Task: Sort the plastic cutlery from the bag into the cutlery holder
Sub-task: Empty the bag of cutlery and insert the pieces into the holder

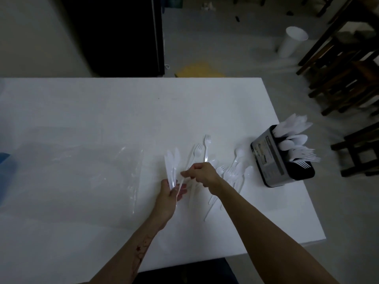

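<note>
Head view looks down on a white counter (pixel 102 103) in dim light, both bare forearms reaching in from the near edge. Left hand (pixel 171 194) is closed around a small fan of white plastic knives (pixel 171 165), blades pointing to the far side, handles gripped in the palm. Right hand (pixel 202 174) sits just right of it, thumb and fingers pinched together on a thin white handle (pixel 181 184) that crosses over to the left hand's fingers — which kind of utensil it belongs to, I cannot tell.

Loose cutlery lies scattered on the counter around and to the right of the hands: a fork (pixel 206 147) pointing far, a spoon (pixel 239 154) further right, and a tangle of forks and spoons (pixel 233 177) partly hidden behind the right wrist. Flat on the counter to the left lies the clear plastic bag (pixel 82 167), well apart from the pile.

Over at the counter's right edge stands the cutlery holder (pixel 272 160), grey-sided with a dark inside — knives stand in its far compartment, spoons in the middle, forks in the near one, all leaning out to the right. Beyond the counter, on the floor, a white cup (pixel 292 43) stands, and dark wooden chairs (pixel 348 68) crowd the right side.
</note>
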The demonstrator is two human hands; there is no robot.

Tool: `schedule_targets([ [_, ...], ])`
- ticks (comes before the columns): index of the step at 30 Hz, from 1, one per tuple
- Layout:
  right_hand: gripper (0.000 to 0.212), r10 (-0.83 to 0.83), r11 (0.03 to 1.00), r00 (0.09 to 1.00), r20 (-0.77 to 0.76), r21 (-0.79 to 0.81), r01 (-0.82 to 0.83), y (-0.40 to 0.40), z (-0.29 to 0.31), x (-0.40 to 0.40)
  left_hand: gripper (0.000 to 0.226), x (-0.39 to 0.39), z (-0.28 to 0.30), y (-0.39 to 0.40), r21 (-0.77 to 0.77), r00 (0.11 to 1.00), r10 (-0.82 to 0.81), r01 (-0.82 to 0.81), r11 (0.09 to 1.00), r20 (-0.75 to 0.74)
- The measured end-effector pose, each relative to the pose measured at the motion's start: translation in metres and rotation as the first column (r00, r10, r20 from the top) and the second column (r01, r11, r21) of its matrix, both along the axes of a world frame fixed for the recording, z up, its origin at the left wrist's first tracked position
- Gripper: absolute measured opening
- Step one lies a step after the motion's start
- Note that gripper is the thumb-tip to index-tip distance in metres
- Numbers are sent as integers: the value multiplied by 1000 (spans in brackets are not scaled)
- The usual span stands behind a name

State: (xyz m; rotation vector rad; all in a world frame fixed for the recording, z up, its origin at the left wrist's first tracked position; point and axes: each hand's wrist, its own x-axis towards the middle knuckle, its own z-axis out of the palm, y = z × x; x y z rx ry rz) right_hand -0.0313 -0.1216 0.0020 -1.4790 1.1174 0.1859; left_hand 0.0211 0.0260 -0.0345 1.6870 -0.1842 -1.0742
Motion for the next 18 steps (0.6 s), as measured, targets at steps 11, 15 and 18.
schedule_targets([
  [11,27,-93,923,961,262,-339,182,-63,53,-50,12,-16,49,-84,-188,977,-61,22,982,-203],
  [15,17,118,491,981,154,-868,78,-119,65,-86,11,-24,83,-146,-285,892,28,-174,943,-452],
  [18,17,177,102,978,-105,-987,-125,-168,68,-114,12,-32,102,-194,-327,873,48,-233,916,-486],
])
